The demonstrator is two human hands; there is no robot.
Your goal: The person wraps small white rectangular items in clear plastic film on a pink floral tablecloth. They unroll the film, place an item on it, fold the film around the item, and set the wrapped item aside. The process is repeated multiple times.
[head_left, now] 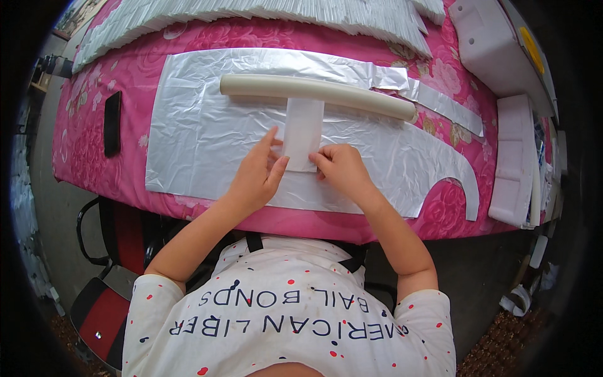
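Observation:
A whitish, slightly see-through rectangular sheet (304, 133) lies on a crinkled silver plastic sheet (195, 141). Its far end meets a long cream tube (317, 93), which lies crosswise. My right hand (341, 167) pinches the near right corner of the whitish sheet between thumb and fingers. At the left edge of the same sheet is my left hand (256, 168), its fingers apart and its thumb tip close to or touching that edge. Whether the whitish sheet is a single layer or a small bag, I cannot tell.
A pink flowered cloth (81, 147) covers the table. Long rows of stacked white folded pieces (251, 14) fill the far side. A black phone (112, 124) lies at left, white foam boxes (512, 157) stand at right, and a red-and-black chair (100, 320) is at lower left.

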